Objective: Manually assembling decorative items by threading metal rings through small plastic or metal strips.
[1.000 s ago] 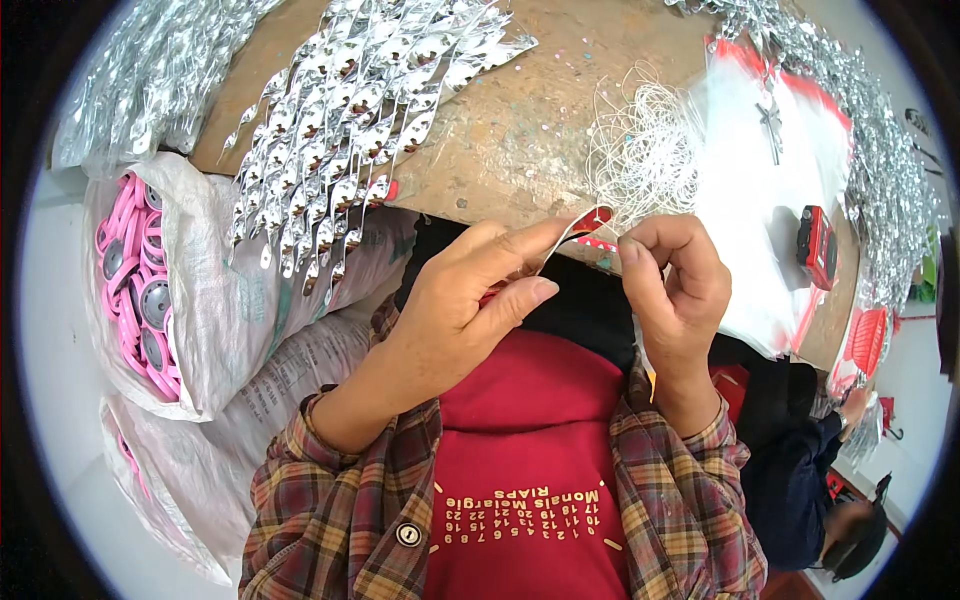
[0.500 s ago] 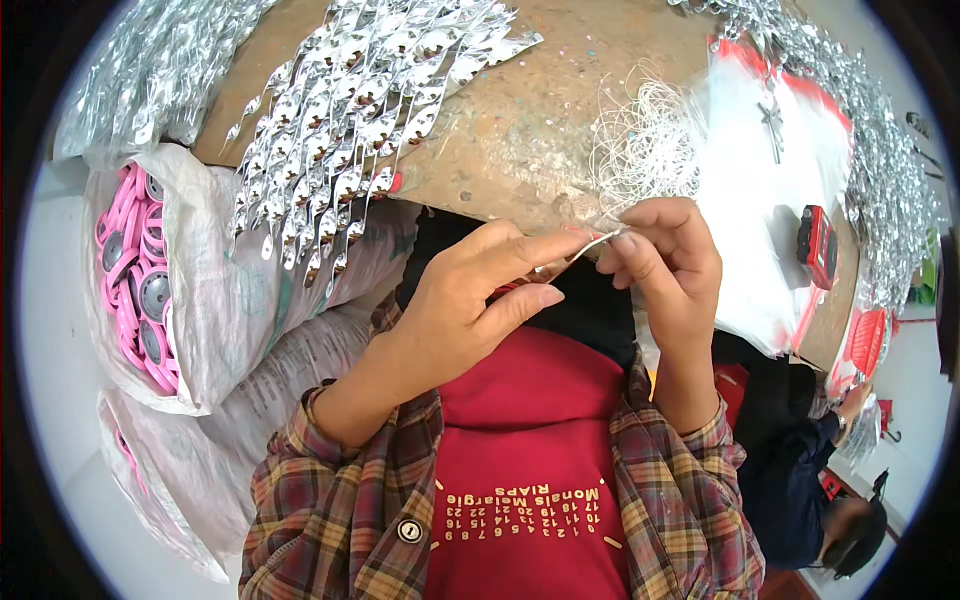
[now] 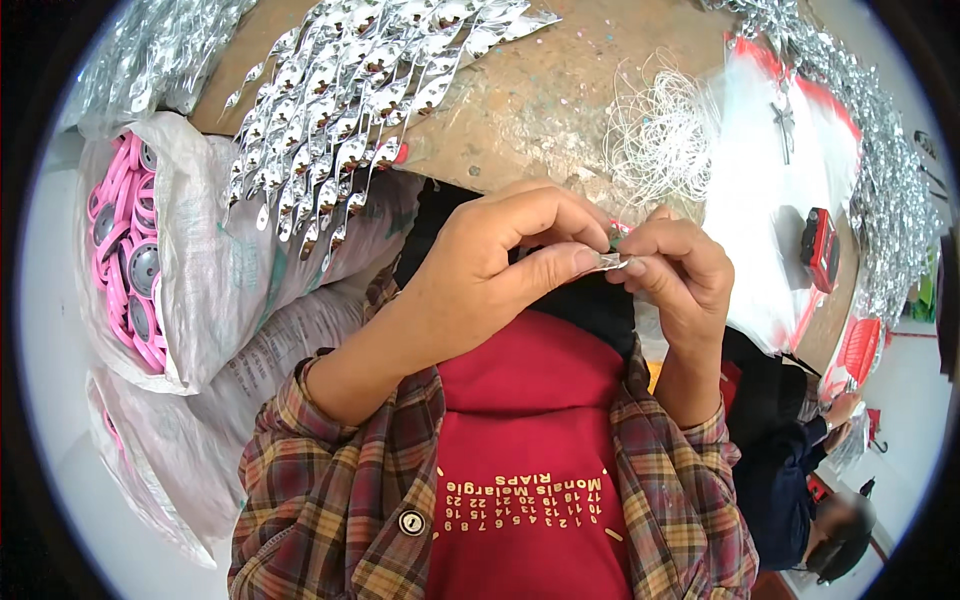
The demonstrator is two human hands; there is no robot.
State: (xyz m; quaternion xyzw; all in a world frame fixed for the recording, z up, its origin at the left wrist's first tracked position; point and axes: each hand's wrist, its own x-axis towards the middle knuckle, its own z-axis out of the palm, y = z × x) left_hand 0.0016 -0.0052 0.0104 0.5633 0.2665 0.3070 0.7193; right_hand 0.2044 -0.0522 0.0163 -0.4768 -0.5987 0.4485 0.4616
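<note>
My left hand [image 3: 510,250] and my right hand [image 3: 690,268] meet in front of my chest, at the near edge of the table. Between both thumbs and forefingers is a small whitish, shiny strip [image 3: 608,262], pinched at its two ends. A speck of red and green shows just behind it, too small to name. The other fingers of both hands curl inward. Beyond my right hand, a loose tangle of white cord [image 3: 660,135] lies on the table. Silver twisted foil streamers [image 3: 350,110] spread over the table's left part and hang past its edge.
To the left, a white woven sack [image 3: 205,270] holds pink plastic pieces with grey discs [image 3: 143,268]. Clear plastic bags [image 3: 750,200] with red edges lie on the right, a red and black device [image 3: 819,250] on them. A person [image 3: 790,480] works beyond, at the right.
My hands have drawn closer together, and the left fingers have curled in from a straighter pose. The pinched strip now sits lower, flatter between the thumbs. The view has shifted slightly.
</note>
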